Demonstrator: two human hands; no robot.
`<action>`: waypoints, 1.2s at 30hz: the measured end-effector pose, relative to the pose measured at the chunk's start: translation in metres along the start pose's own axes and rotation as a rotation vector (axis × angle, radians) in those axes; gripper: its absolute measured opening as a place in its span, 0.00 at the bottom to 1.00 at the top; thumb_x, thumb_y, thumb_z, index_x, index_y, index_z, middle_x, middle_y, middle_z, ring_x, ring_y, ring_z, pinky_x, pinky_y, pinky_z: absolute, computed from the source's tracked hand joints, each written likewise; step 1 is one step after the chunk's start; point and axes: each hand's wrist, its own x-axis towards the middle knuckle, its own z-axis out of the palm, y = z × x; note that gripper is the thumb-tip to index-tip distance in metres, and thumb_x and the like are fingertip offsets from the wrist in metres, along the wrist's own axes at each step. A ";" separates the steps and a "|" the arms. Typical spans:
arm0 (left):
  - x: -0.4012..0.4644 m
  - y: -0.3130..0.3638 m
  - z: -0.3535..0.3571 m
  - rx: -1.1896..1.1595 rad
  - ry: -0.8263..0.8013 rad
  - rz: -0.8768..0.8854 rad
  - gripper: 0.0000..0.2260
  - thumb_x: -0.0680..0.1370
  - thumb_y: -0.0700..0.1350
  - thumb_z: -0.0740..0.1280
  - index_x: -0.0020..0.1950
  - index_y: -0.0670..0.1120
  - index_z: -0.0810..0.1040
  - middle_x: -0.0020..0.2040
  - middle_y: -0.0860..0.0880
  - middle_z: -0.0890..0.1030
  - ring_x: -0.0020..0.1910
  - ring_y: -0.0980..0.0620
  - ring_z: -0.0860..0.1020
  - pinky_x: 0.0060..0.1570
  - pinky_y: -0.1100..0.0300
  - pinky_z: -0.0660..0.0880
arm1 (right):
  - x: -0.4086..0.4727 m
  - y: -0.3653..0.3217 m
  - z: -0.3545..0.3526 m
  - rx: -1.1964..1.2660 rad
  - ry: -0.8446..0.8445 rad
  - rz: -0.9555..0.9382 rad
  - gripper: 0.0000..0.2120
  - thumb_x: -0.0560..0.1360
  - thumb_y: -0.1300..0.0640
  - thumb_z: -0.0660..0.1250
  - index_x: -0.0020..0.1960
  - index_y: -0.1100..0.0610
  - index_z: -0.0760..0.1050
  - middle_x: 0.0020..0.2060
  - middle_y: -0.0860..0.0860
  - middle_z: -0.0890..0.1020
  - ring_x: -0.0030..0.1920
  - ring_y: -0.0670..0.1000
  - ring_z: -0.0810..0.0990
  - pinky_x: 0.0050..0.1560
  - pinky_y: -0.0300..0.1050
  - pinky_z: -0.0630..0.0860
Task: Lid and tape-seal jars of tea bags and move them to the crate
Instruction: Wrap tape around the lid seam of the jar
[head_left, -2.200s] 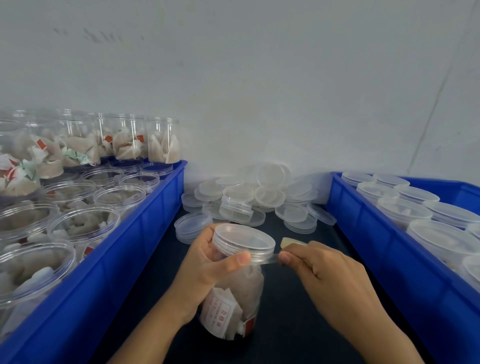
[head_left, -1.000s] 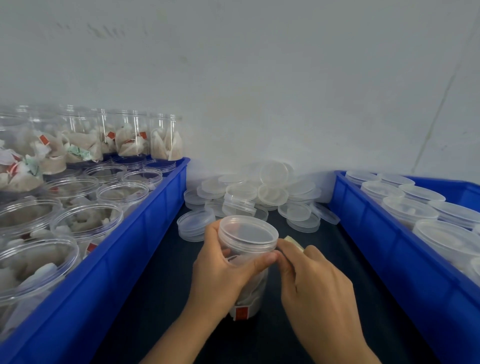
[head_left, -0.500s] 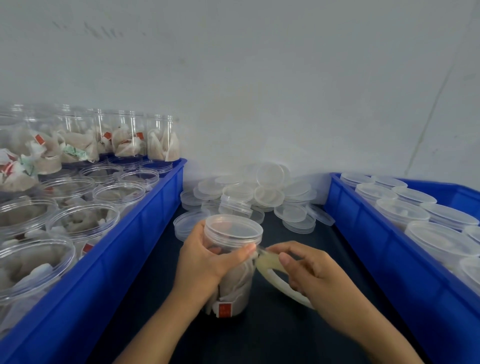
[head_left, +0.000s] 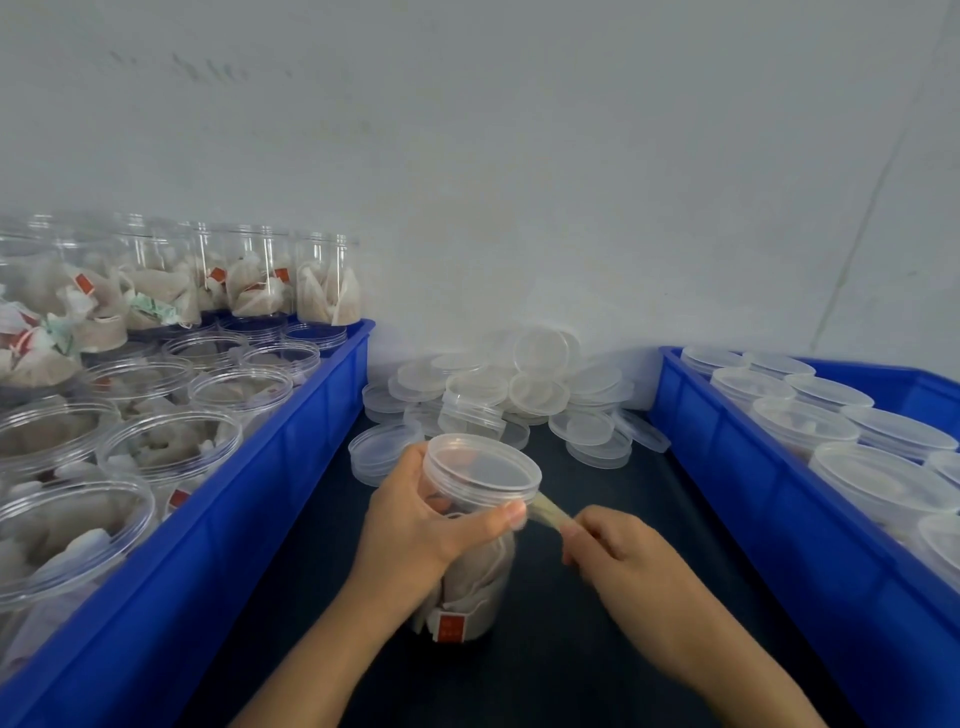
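The lidded jar of tea bags is held just above or on the dark tabletop between the two blue crates, tilted a little toward the right. Compared with half a second ago, the looped tape roll is no longer seen under the right hand; instead a short strip of tape is stretched taut from the lid's rim to that hand. The left hand is wrapped round the jar's neck, its thumb pressed on the tape's start at the rim. The right-hand fingers are pinched together on the strip, though the roll itself is probably hidden in the palm. The seal is judged to be only begun, so winding round the rim remains. Open jars wait in the left crate, sealed ones in the right crate, spare lids behind.
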 end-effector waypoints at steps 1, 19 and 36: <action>0.000 0.000 -0.001 0.020 0.000 0.001 0.36 0.52 0.63 0.79 0.56 0.53 0.76 0.49 0.61 0.83 0.49 0.63 0.81 0.44 0.73 0.75 | -0.001 0.000 -0.001 -0.119 0.058 -0.051 0.15 0.82 0.46 0.54 0.45 0.53 0.73 0.34 0.47 0.75 0.32 0.44 0.72 0.36 0.42 0.70; 0.002 0.003 -0.014 -0.191 -0.300 -0.102 0.29 0.59 0.53 0.77 0.58 0.46 0.79 0.52 0.49 0.85 0.52 0.53 0.83 0.46 0.68 0.77 | 0.001 0.002 -0.012 -0.459 0.181 -0.158 0.37 0.62 0.24 0.36 0.41 0.52 0.69 0.32 0.48 0.73 0.32 0.44 0.69 0.35 0.40 0.68; 0.004 -0.002 -0.015 -0.228 -0.444 -0.146 0.37 0.57 0.62 0.80 0.61 0.48 0.78 0.57 0.47 0.84 0.57 0.51 0.81 0.52 0.64 0.77 | -0.001 -0.003 -0.011 -0.480 0.142 -0.190 0.38 0.59 0.25 0.33 0.46 0.49 0.67 0.34 0.47 0.74 0.34 0.44 0.72 0.36 0.38 0.69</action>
